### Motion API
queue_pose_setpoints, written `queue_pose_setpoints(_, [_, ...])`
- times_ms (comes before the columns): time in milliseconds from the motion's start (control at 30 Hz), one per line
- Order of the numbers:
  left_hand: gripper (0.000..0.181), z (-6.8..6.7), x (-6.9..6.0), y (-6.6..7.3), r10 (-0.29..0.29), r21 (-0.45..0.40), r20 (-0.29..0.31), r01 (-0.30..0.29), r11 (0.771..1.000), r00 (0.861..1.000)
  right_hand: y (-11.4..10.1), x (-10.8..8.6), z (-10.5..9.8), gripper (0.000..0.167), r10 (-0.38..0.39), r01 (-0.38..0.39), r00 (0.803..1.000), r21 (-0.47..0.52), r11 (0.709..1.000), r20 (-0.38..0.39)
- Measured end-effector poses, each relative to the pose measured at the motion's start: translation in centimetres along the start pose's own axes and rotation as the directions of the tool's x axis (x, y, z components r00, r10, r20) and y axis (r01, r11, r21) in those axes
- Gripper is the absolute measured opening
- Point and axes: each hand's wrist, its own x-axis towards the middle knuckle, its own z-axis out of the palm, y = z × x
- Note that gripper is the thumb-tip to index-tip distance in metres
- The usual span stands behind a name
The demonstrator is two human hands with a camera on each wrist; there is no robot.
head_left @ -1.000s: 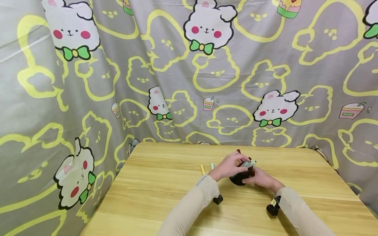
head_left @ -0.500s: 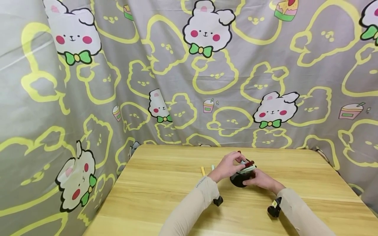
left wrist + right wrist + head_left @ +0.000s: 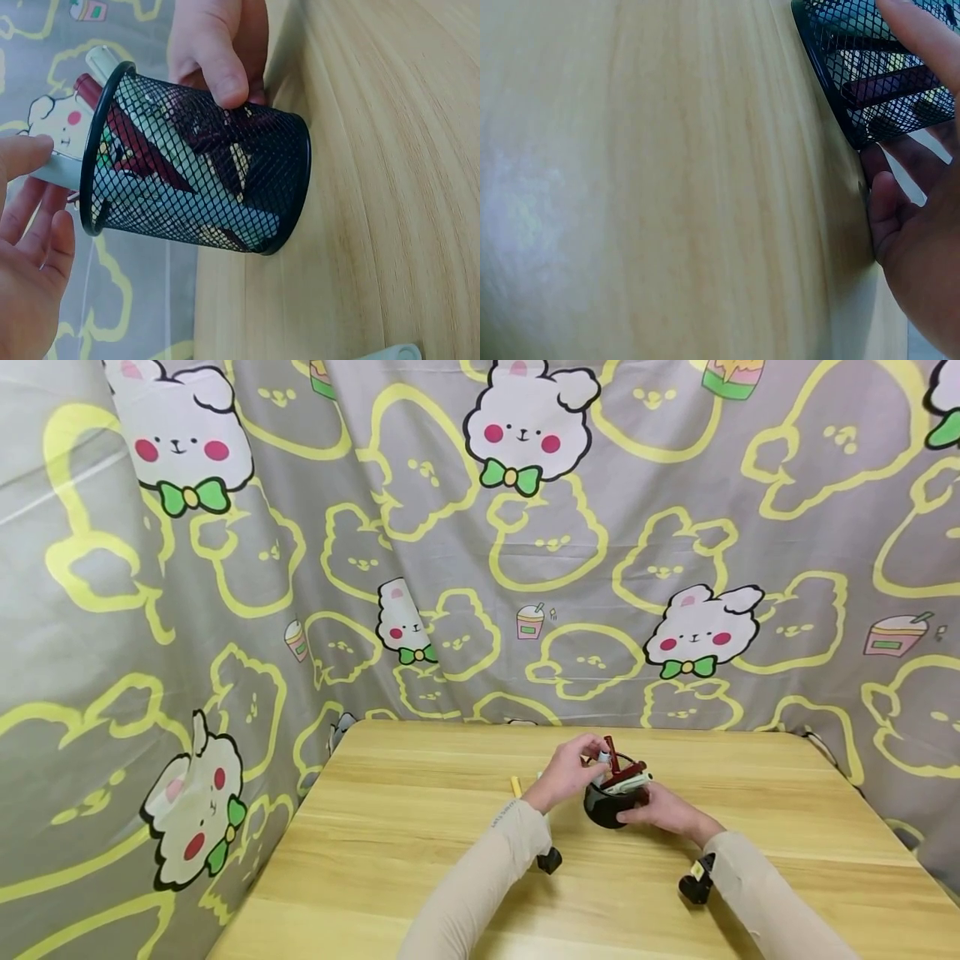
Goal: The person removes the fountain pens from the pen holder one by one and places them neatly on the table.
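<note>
- Grey curtain with yellow outlines and white rabbits (image 3: 442,560): fills the upper part of the head view and its left side.
- Pale wood-grain table (image 3: 390,843): bottom of frame, left of centre through to the right.
- Slim yellow stick-shaped pen (image 3: 516,787): on the table, lower centre, just left of the left wrist.
- Black wrist-worn device (image 3: 550,860): below left cuff, lower centre.
- Left hand (image 3: 567,768): lower centre, right of the yellow pen; thumb and fingers pinch a pale blue cylindrical pen (image 3: 602,768).
- Pale blue pen: top end in the fingers, lower part inside the cup, visible through the mesh in the left wrist view.
- Round black wire-mesh cup (image 3: 606,810): lower right of centre, upright, between the hands. Holds dark red pens (image 3: 628,773) and a pale green pen (image 3: 633,783), tilted, ends above the rim.
- Right hand (image 3: 663,814): right of cup, clamped on its side, thumb on the mesh wall.
- Second black wrist-worn device (image 3: 696,883): lower right, at right cuff.
</note>
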Motion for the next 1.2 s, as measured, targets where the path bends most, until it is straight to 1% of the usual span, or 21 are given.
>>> queue_pose_setpoints(133, [0.019,-0.2,0.0,-0.4,0.003,-0.003,-0.031,-0.003,1.0,1.0,-0.2,0.0,0.1,0.06,0.016,-0.016,1.0,-0.013,1.0,0.001])
queue_pose_setpoints(200, [0.019,-0.2,-0.1,-0.6,0.006,-0.004,-0.04,-0.006,1.0,0.999,-0.1,0.0,0.1,0.059,0.015,-0.015,1.0,0.001,1.0,0.002])
queue_pose_setpoints(367, [0.018,-0.3,0.0,-0.8,0.009,-0.016,-0.074,-0.01,1.0,0.997,0.0,0.2,0.2,0.06,-0.015,0.015,1.0,0.02,1.0,0.0])
queue_pose_setpoints(467, [0.018,-0.6,0.0,-0.6,0.002,-0.068,-0.111,-0.01,0.998,0.994,-0.1,0.3,0.1,0.066,-0.041,0.041,0.999,0.006,0.999,-0.009])
queue_pose_setpoints(567, [0.018,-1.0,0.1,-0.3,-0.005,-0.121,-0.16,-0.015,0.993,0.987,-0.1,0.3,0.1,0.073,-0.051,0.05,0.999,-0.006,0.999,-0.019])
queue_pose_setpoints(733, [0.02,-1.6,0.1,0.1,-0.022,-0.212,-0.225,-0.027,0.977,0.974,-0.1,0.3,0.1,0.072,-0.062,0.062,0.998,-0.019,0.998,-0.013])
queue_pose_setpoints(833, [0.02,-1.9,0.2,0.2,-0.043,-0.278,-0.247,-0.029,0.96,0.968,0.0,0.2,0.2,0.069,-0.071,0.07,0.997,-0.022,0.997,-0.006])
queue_pose_setpoints(900, [0.021,-2.1,0.2,0.3,-0.052,-0.307,-0.256,-0.03,0.951,0.965,0.0,0.1,0.2,0.067,-0.066,0.066,0.998,-0.015,0.998,-0.002])
queue_pose_setpoints(1000, [0.021,-2.7,0.1,0.7,-0.054,-0.324,-0.262,-0.035,0.945,0.964,0.0,0.2,0.2,0.066,-0.065,0.065,0.998,-0.006,0.998,0.002])
queue_pose_setpoints(1067, [0.021,-3.3,-0.2,1.6,-0.051,-0.328,-0.27,-0.042,0.944,0.961,-0.1,0.2,0.2,0.067,-0.071,0.071,0.997,0.003,0.997,0.004])
queue_pose_setpoints(1133, [0.021,-3.9,-0.5,2.6,-0.049,-0.338,-0.289,-0.055,0.939,0.956,-0.1,0.2,0.1,0.068,-0.083,0.083,0.997,0.01,0.997,0.004])
queue_pose_setpoints(1200, [0.02,-4.3,-0.7,3.2,-0.047,-0.353,-0.319,-0.073,0.933,0.946,-0.1,0.2,0.1,0.067,-0.094,0.094,0.996,0.012,0.996,0.002])
